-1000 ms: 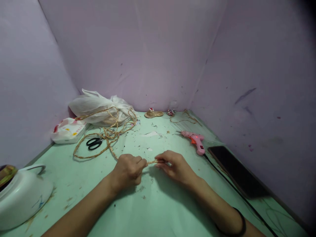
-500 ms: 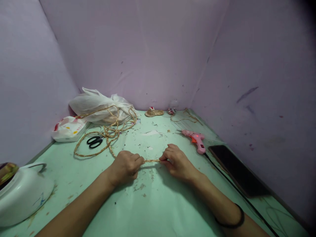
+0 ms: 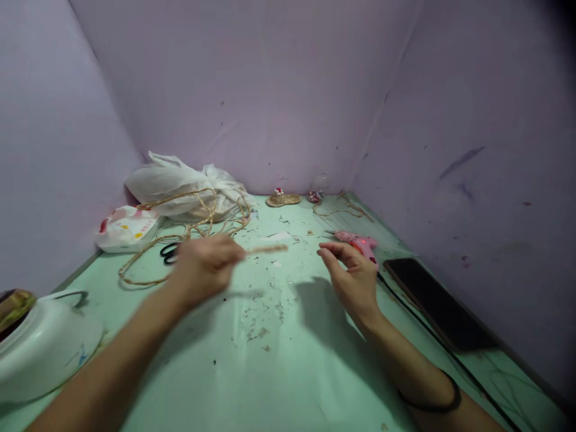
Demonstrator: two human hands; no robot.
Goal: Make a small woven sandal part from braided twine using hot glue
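A braided straw-coloured cord [image 3: 270,248] is gripped in my left hand [image 3: 209,264], which is blurred by motion; the cord's short free end sticks out to the right above the table. My right hand [image 3: 350,273] is raised with thumb and fingers apart, holding nothing, close to the pink glue gun [image 3: 353,240]. The rest of the cord lies in loose loops at the left. Black-handled scissors [image 3: 168,253] rest inside a loop, partly hidden behind my left hand.
A white plastic bag [image 3: 180,183] and a white packet [image 3: 128,230] sit at the back left. A white bowl-like vessel [image 3: 54,354] is at the left edge, a dark phone [image 3: 436,303] at the right. A small woven slipper-shaped piece [image 3: 283,200] with beads lies at the back.
My right hand has let go of the cord and moved right and up. My left hand has lifted and moved left and away from me, carrying the cord's end.
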